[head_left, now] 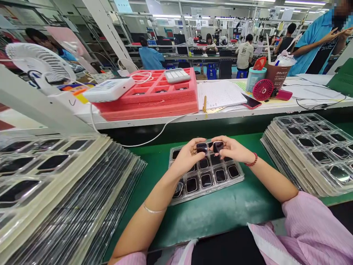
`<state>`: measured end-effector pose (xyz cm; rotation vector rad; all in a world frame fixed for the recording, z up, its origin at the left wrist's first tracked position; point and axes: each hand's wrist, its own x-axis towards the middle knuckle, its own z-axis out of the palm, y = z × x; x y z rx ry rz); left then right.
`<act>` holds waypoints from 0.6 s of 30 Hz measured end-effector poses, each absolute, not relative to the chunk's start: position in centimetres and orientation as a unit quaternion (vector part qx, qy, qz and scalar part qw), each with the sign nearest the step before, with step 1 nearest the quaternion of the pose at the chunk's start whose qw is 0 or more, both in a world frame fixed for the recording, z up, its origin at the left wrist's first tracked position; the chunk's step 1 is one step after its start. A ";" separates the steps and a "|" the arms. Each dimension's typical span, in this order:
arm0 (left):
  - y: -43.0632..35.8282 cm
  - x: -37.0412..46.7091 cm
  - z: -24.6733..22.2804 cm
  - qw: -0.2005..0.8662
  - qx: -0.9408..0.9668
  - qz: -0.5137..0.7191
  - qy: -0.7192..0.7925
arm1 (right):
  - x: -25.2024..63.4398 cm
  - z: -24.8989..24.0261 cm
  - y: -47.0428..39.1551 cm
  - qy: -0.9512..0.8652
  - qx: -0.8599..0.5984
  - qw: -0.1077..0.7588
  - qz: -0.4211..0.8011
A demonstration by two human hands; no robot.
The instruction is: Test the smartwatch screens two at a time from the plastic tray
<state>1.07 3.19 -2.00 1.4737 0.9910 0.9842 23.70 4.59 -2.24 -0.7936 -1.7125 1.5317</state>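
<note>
A green work surface (228, 211) is stretching between two tall stacks of clear trays, the left stack (82, 206) looming nearer and the right stack (286, 162) standing opposite, likely so both are staying within reach. Between them a clear tray (212, 189) is lying nearly flat, its compartments apparently keeping dark pieces from rubbing. Over its far side, a worker's left hand (186, 157) is pinching one dark square piece (202, 147) between thumb and fingers; the right hand (235, 150) is pinching a second dark piece (218, 147) likewise, both faces turning toward the worker, perhaps for viewing.
</note>
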 end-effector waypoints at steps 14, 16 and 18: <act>6.0 7.1 -6.6 0.212 0.792 0.243 0.518 | 25.9 -4.5 8.7 -0.848 -0.502 0.107 0.132; 5.1 6.0 -6.3 0.182 0.797 0.231 0.527 | 26.0 -4.3 8.2 -0.852 -0.506 0.083 0.105; 4.0 3.5 -5.7 0.161 0.805 0.215 0.530 | 26.2 -3.9 7.7 -0.856 -0.506 0.065 0.086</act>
